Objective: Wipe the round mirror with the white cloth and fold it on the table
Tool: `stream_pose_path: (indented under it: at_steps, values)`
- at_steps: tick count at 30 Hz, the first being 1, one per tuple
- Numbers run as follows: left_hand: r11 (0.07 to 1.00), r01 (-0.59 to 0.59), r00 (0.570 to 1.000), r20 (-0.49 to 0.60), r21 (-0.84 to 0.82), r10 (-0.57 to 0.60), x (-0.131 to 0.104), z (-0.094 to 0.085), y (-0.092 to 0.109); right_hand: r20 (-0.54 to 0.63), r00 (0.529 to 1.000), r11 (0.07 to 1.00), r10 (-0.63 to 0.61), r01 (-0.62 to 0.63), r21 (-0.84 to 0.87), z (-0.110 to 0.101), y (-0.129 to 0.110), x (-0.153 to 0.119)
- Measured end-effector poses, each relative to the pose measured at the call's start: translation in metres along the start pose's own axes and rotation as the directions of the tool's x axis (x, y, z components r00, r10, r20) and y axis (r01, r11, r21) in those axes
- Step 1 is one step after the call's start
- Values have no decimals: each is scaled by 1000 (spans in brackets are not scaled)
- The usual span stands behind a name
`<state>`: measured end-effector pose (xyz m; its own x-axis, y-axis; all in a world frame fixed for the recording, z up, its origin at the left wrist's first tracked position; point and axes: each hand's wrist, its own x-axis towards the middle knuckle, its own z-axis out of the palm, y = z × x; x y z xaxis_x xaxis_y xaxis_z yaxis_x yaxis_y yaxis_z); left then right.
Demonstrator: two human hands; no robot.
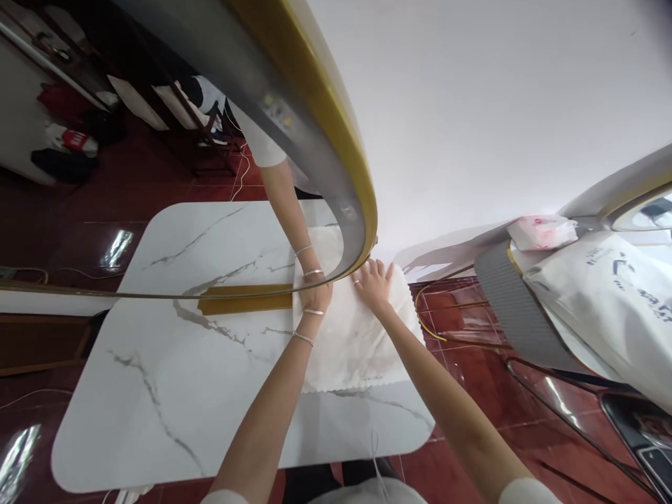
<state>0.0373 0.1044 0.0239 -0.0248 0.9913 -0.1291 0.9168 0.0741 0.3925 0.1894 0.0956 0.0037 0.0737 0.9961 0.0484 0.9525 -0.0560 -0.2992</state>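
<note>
A white cloth (357,350) with a scalloped near edge lies spread on the right part of a white marble table (173,392). My left hand (315,299), bracelets on its wrist, rests on the cloth's far left part, right against the lower rim of a big gold-framed mirror (336,133); its fingers are hidden there. My right hand (374,283) lies flat on the cloth's far edge, fingers spread, a ring on one finger. The mirror shows the reflection of my left arm and the table.
The mirror leans over the table's far side against a white wall (472,105). A brown-gold strip (244,299) lies at its base. At right, a grey seat (512,308) holds white bags (603,294). A yellow cable (428,325) lies on the red tiled floor.
</note>
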Motion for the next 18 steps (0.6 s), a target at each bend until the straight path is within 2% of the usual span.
stream_pose_path:
  at_steps: [2,5,8,10,12,14,18]
  values:
    - [993,-111,993,-26,32,112,-24,1,-2,-15,999,999,-32,32,-14,-2,3,-17]
    - [957,-263,955,-108,121,276,-80,6,-12,-53,993,994,-103,100,-48,-5,8,-65]
    - [949,-272,949,-121,158,292,-128,11,-24,-52,988,987,-146,142,-78,-7,10,-117]
    - [948,-274,949,-112,161,294,-145,15,-28,-47,987,985,-151,146,-90,-8,11,-138]
    - [946,-283,946,-116,159,302,-145,18,-24,-52,990,987,-134,128,-93,-7,12,-140]
    - [944,-298,942,-114,144,315,-129,20,-12,-58,992,991,-108,103,-86,-5,12,-125]
    - [940,-332,939,-70,79,338,-64,26,25,-28,997,996,-75,74,-56,-3,19,-67]
